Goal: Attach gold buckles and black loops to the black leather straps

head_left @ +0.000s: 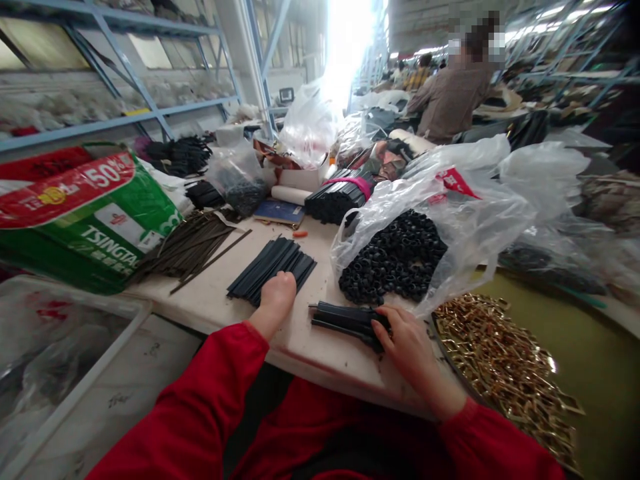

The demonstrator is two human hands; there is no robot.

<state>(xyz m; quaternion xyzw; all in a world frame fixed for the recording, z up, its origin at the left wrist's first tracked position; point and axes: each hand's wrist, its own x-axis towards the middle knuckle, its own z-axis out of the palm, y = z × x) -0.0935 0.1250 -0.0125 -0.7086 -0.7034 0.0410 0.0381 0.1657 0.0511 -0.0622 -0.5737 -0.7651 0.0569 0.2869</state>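
Observation:
My left hand (278, 297) is closed at the near side of a pile of flat black strips (270, 265) on the table. Its fingertips are hidden, so what it grips does not show. Farther right, a neat bundle of black strips (345, 319) lies near the table's front edge. My right hand (407, 340) is closed around the right end of that bundle, fingers over the top. Just behind it, an open clear plastic bag (463, 243) holds many small black loops (395, 257).
Gold metal buckles (505, 373) fill part of a round tray (595, 380) at right. Brown strips (193, 247) lie beside a green and red bag (95, 220). Behind are a blue notebook (280, 212) and a tied black bundle (340, 197). Another person (453, 93) is farther back.

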